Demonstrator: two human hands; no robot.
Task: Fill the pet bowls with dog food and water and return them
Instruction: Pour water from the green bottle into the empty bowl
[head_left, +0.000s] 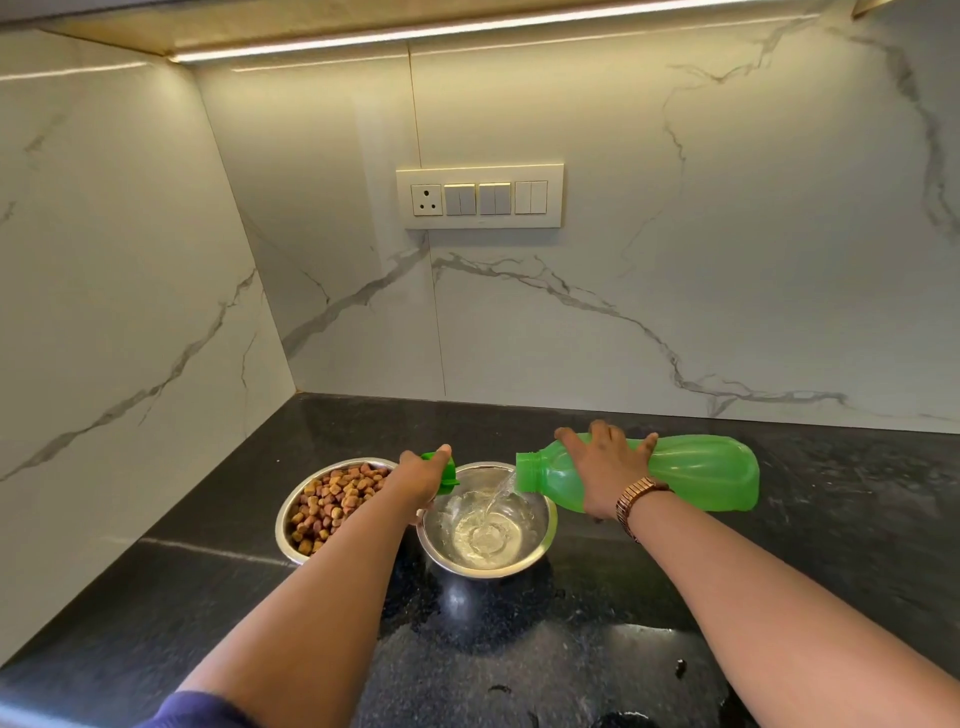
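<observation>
Our right hand (605, 470) grips tipped bottle (691, 475) — water streams into bowl (485, 522); left hand (421, 475) pinches cap (444, 470).

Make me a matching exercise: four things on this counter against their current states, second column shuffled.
Things:
1. green bottle
2. left bowl
3. right bowl
4. green cap

States:
A. taking in a stream of water
B. held in the left hand
C. filled with dog food
D. tipped sideways in the right hand

Pairs: 1-D, 2-C, 3-A, 4-B
</observation>
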